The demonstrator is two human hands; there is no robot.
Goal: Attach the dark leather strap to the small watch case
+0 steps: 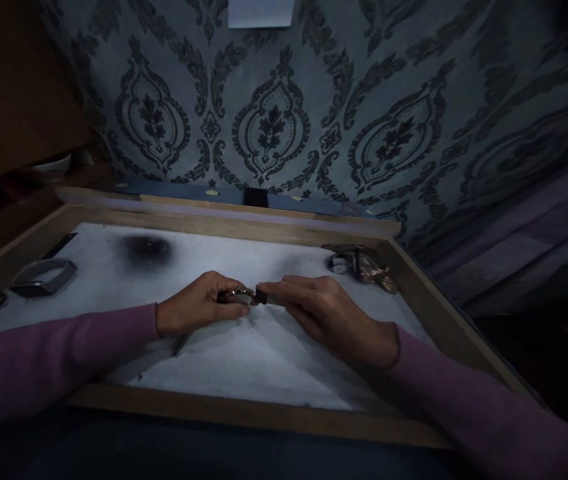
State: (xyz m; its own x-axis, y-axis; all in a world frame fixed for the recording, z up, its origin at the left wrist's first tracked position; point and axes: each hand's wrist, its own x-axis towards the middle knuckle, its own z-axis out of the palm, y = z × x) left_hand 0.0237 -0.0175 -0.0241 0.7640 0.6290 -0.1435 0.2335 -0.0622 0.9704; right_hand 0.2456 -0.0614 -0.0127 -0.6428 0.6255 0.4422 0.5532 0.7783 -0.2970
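My left hand (207, 303) is closed around a gold-toned wristwatch (241, 295), thumb below and fingers above, over the middle of a white surface. The rest of the watch is hidden in the palm. From the right, my right hand (324, 307) pinches a small dark-ended piece (261, 297), its index finger stretched along the top. The dark end meets the edge of the watch. Whether this piece is part of the strap or a separate tool, I cannot tell.
A shallow wooden-framed tray (244, 400) lined in white lies beneath both hands. Several watches (359, 263) are heaped in its back right corner. A grey metal band (44, 277) lies at the left. Patterned wallpaper (269, 127) covers the wall behind.
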